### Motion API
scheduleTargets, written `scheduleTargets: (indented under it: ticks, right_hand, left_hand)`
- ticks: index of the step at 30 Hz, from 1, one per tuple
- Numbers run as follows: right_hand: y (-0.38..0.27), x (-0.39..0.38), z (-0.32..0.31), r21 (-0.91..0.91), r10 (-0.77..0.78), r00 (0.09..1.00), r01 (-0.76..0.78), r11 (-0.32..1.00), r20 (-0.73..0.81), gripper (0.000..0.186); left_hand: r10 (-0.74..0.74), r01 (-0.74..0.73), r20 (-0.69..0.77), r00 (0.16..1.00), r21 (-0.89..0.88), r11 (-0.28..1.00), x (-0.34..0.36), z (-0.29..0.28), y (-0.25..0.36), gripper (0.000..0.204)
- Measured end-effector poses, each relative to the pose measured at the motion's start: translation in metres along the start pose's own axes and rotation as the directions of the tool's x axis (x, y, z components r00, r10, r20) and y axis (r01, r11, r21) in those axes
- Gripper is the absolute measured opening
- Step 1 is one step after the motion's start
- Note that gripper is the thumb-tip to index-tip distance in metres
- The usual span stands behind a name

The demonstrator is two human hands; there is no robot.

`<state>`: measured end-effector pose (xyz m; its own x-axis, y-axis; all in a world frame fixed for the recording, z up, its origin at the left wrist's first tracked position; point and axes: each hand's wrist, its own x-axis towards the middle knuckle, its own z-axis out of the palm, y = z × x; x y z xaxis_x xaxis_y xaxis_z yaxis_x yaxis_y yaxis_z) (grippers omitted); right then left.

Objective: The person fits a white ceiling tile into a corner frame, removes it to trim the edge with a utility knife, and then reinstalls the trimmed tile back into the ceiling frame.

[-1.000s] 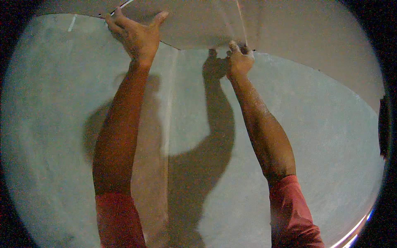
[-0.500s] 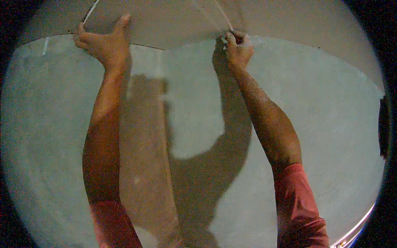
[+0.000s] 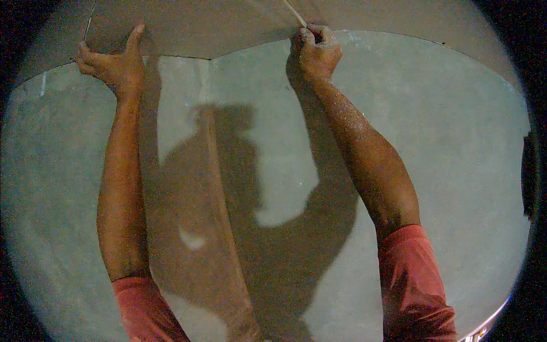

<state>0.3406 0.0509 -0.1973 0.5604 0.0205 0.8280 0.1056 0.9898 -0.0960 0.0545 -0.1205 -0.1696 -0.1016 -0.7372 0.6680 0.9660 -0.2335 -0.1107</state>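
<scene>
Both my arms reach up to where the ceiling board (image 3: pixel 205 25) meets the green-grey wall (image 3: pixel 456 142). My left hand (image 3: pixel 117 68) rests against the board's edge at the upper left, thumb stretched upward and well apart from the bent fingers. A thin light line (image 3: pixel 89 23) runs up from its fingertips; whether it is a cord or a seam I cannot tell. At the upper middle my right hand (image 3: pixel 321 56), dusted with white powder, pinches the lower end of a thin pale strip (image 3: pixel 294 12). That strip runs up along the board and out of view.
The walls meet in a vertical corner (image 3: pixel 219 176) between my arms, and my shadow (image 3: pixel 273 251) falls across it. A dark object (image 3: pixel 527 176) stands at the far right rim. Something bright and shiny (image 3: pixel 487 325) shows at the lower right.
The view has shifted, and both hands appear farther left, the left one also a little lower. My shadow now shows a head shape. Each hand keeps its pose.
</scene>
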Motion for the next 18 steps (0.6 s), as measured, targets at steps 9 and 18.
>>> scheduleTargets:
  ticks: [9, 18]
  right_hand:
    - [-0.014, -0.003, 0.014, -0.112, -0.115, 0.993, 0.110, 0.988, -0.040, 0.015]
    - [-0.032, -0.011, -0.038, -0.144, -0.117, 0.989, 0.104, 0.984, -0.086, 0.021]
  left_hand:
    - [0.015, -0.016, 0.010, 1.000, 0.106, 0.994, 0.005, 0.001, 0.003, 0.129]
    - [-0.152, 0.154, 0.053, 0.987, -0.053, 0.987, -0.027, 0.000, 0.082, 0.127]
